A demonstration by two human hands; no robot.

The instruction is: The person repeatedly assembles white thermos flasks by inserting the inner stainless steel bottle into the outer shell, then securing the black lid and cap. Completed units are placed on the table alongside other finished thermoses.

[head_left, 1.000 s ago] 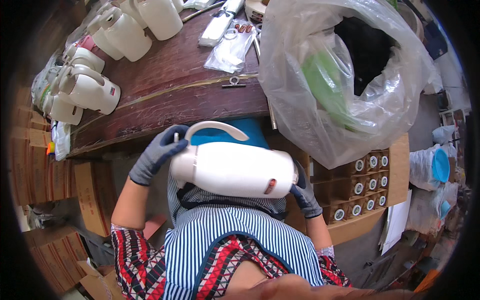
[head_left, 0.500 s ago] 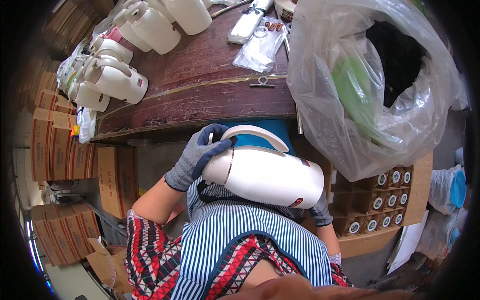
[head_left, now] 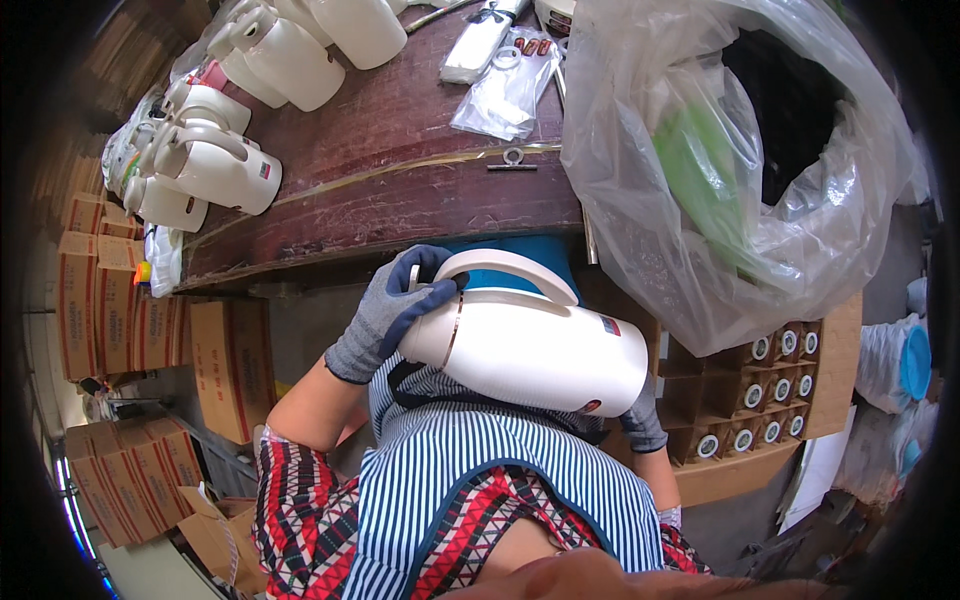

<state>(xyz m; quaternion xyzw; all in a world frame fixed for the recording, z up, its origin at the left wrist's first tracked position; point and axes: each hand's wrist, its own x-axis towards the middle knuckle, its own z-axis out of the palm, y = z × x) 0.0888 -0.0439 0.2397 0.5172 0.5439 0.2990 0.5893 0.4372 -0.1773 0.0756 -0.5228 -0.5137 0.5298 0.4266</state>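
Observation:
A white vacuum jug (head_left: 540, 350) lies on its side in front of my striped apron, its curved handle uppermost. My left hand (head_left: 395, 310), in a grey and navy glove, is closed around the lid end, with the thumb near the top of the handle. At the jug's base, my gloved right hand (head_left: 643, 418) holds the other end from below; its fingers are mostly hidden behind the jug. Small labels show on the body near the base, one by the handle side and one on the lower side.
Several white jugs (head_left: 225, 165) lie on the dark wooden table (head_left: 400, 190). A large clear plastic bag (head_left: 620, 200) covers the right side. Below it, a divided carton (head_left: 730, 487) holds several round-topped items. Closed cartons (head_left: 135, 475) are stacked at left.
The jug has stayed in both hands and turned very slightly. The table and surroundings have shifted a little to the left in the view.

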